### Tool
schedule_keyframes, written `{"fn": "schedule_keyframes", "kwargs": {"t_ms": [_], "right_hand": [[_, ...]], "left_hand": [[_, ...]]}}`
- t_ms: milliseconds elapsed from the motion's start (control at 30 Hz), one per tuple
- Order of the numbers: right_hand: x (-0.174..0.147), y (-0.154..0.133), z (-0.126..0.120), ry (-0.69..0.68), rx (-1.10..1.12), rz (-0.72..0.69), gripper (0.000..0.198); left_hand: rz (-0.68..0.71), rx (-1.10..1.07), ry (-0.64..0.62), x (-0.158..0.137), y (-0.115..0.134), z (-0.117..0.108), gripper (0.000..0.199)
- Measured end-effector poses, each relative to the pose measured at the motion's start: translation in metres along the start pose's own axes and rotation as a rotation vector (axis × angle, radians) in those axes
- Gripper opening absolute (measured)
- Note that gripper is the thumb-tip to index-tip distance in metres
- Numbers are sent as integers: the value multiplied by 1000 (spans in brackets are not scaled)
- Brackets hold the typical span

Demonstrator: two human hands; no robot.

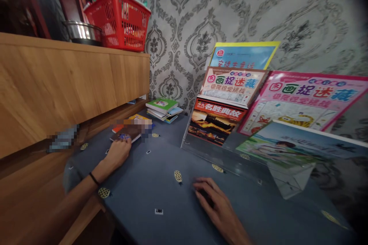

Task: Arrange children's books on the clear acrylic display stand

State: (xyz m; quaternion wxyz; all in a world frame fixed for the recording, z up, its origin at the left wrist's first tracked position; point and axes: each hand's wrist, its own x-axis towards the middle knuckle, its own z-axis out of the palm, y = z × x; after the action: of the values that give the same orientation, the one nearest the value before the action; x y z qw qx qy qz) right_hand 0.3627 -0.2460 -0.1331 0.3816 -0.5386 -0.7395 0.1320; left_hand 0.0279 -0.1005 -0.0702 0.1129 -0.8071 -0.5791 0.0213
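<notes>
My left hand (119, 152) reaches to the far left of the table, its fingers bent over the near edge of a dark-covered book (122, 133). That book lies on a small pile, with an orange-and-yellow book (117, 127) partly showing beneath; part of the pile is blurred out. My right hand (215, 203) rests low over the tablecloth (138, 191), palm side turned inward. Its thumb and fingers are loosely bent and apart, with nothing between them. Nearest to it stands a clear book stand (207, 157) holding several upright picture books, among them a red-and-black one (215, 122).
Another stack of books, topped by a green one (162, 104), lies by the wall. A pink book (304, 99) and a landscape-covered book (287, 145) fill the rack's right side. A wooden cabinet (71, 88) overhangs the left, bearing a red basket (117, 21) and a metal pot (83, 30).
</notes>
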Motion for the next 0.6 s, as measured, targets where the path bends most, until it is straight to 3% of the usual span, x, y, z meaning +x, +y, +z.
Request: {"fn": "schedule_keyframes", "kwargs": {"t_ms": [100, 200, 267, 367, 467, 600], "right_hand": [[6, -9, 11, -35, 19, -27, 24], [16, -22, 19, -36, 56, -57, 27], [23, -30, 21, -32, 95, -76, 29], [31, -43, 23, -60, 174, -108, 31], [33, -51, 29, -105, 214, -114, 32], [24, -48, 47, -125, 144, -38, 40]], "left_hand": [[130, -1, 11, -25, 28, -9, 34], [329, -52, -7, -59, 73, -12, 28], [531, -137, 50, -83, 104, -12, 23], [762, -322, 190, -106, 135, -9, 36], [835, -460, 203, -103, 136, -3, 40], [875, -552, 96, -66, 112, 13, 43]]}}
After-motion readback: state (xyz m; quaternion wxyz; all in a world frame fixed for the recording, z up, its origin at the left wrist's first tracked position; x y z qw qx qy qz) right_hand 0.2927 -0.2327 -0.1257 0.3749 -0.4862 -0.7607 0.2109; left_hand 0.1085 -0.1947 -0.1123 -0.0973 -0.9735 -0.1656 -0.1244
